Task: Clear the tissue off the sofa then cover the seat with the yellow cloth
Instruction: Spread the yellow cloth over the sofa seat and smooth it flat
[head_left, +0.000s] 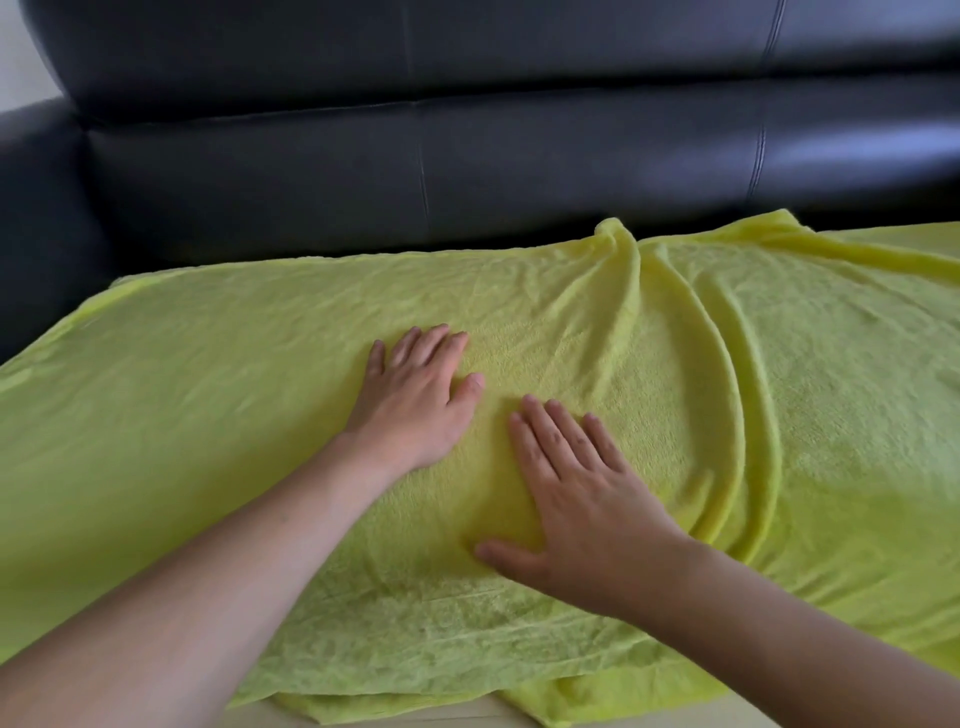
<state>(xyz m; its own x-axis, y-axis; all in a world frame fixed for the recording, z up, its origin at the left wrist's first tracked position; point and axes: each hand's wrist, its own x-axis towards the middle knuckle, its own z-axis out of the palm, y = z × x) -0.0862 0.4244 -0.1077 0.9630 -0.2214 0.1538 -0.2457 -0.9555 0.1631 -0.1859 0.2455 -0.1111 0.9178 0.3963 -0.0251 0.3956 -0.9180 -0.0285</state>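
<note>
The yellow cloth (218, 395) lies spread over the seat of the black leather sofa (467, 171) and hangs over its front edge. Long curved folds run through the cloth right of centre, bunching into a small peak near the backrest. My left hand (415, 400) rests flat on the cloth near the middle, palm down, fingers together. My right hand (576, 499) lies flat just beside it, closer to me, fingers spread. Neither hand grips anything. No tissue is in view.
The sofa's backrest rises behind the cloth, and its left armrest (36, 218) stands at the left edge. A strip of pale floor (415, 719) shows below the hanging cloth edge.
</note>
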